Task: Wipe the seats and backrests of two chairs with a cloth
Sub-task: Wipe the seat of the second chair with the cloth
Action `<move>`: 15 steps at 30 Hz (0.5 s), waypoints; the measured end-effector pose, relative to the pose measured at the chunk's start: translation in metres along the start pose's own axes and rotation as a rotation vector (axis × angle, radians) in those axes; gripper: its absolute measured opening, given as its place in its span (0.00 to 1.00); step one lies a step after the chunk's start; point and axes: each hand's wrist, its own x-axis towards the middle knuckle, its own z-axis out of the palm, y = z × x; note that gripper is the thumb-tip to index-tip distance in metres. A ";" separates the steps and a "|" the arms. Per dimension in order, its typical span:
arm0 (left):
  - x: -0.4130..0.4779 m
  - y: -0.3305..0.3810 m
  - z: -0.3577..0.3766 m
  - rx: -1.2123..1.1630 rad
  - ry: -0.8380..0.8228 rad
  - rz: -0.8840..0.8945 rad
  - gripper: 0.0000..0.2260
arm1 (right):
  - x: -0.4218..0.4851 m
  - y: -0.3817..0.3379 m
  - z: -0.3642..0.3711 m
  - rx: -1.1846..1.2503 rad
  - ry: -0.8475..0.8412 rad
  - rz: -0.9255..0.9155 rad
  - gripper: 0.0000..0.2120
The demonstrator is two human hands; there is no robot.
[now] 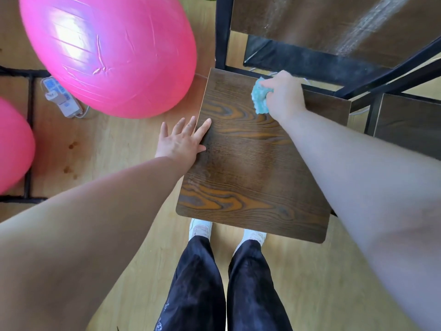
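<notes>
A dark wood-grain chair seat fills the middle of the head view, with its backrest rising at the top right on a black metal frame. My right hand grips a crumpled turquoise cloth and presses it on the far edge of the seat. My left hand lies flat with spread fingers at the seat's left edge, its index finger and thumb on the wood. A second chair's dark panel shows at the right edge.
A large pink exercise ball sits just left of the chair, a second pink ball at the far left. A white power strip lies on the wooden floor. My legs and white shoes stand at the seat's near edge.
</notes>
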 end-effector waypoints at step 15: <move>-0.001 0.002 -0.006 0.025 -0.057 -0.015 0.31 | -0.149 0.005 0.066 0.122 -0.084 -0.363 0.15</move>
